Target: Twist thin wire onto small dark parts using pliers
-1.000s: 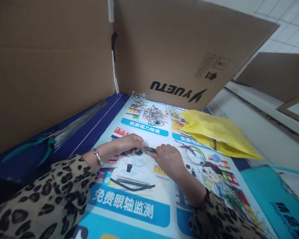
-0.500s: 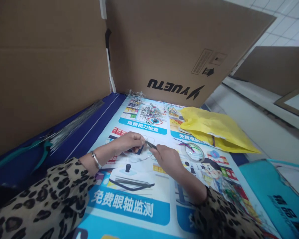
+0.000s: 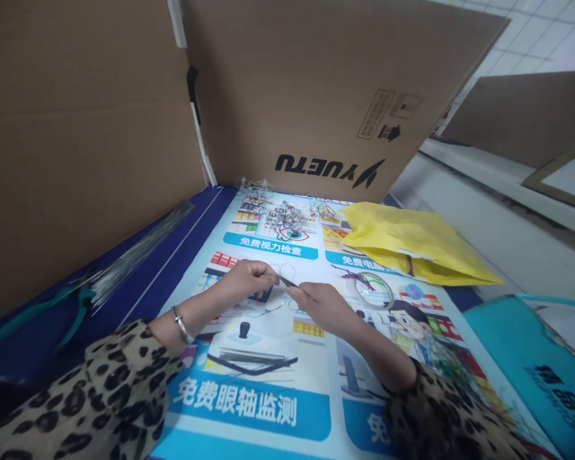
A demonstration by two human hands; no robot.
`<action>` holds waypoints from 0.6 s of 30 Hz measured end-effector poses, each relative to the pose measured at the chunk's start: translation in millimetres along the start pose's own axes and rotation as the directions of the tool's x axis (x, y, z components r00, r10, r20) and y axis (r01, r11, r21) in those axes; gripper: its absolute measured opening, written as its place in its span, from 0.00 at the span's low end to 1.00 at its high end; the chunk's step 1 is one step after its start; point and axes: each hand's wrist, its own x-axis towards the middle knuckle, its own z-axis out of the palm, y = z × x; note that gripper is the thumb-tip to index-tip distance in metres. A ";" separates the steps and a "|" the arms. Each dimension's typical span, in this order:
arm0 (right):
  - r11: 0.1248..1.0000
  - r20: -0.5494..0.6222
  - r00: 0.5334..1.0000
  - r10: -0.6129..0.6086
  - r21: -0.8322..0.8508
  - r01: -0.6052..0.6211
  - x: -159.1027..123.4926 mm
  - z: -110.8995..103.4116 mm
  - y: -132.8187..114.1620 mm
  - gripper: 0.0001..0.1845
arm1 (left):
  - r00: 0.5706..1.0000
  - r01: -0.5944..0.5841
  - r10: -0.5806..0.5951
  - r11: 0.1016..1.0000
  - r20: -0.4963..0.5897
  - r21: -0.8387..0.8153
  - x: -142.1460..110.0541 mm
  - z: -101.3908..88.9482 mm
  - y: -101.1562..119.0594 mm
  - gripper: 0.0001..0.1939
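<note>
My left hand point(image 3: 250, 281) is closed in a pinch on a thin wire point(image 3: 292, 268), which loops out faintly past the fingertips. In my right hand point(image 3: 323, 308) are dark, pointed tweezers point(image 3: 287, 282), their tip touching or very near the left fingertips. What lies right at the tip is too small to make out. Below the hands, several straight wire pieces point(image 3: 256, 358) lie on the printed poster point(image 3: 311, 358). A clear ring-shaped roll point(image 3: 374, 291) with coloured threads across it rests to the right of my right hand.
Tangled wire pieces point(image 3: 285, 217) lie farther back. Left are a bundle of straight wires point(image 3: 134, 259) and teal-handled pliers point(image 3: 79, 319). A yellow bag point(image 3: 412, 239) and a teal folder point(image 3: 522, 351) lie right. Cardboard panels point(image 3: 335, 89) stand along the back and left.
The view has shifted slightly. Both hands keep their grips close together, with the tweezers' tip still at the left fingertips.
</note>
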 end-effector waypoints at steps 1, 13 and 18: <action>1.000 0.003 1.000 -0.005 -0.002 0.005 -0.3 -0.1 0.6 0.27 | 1.000 -0.001 0.001 1.000 0.006 0.001 -0.5 -0.1 0.4 0.10; 0.890 -0.141 0.987 -0.075 -0.456 0.002 -2.3 5.7 -1.6 0.23 | 0.998 -0.025 0.026 1.000 0.065 -0.019 -1.9 -1.9 -2.7 0.10; 0.857 -0.112 0.987 -0.114 -0.515 0.040 -0.7 7.2 1.9 0.22 | 0.993 0.028 -0.029 1.000 0.113 0.010 -3.8 -3.0 1.6 0.10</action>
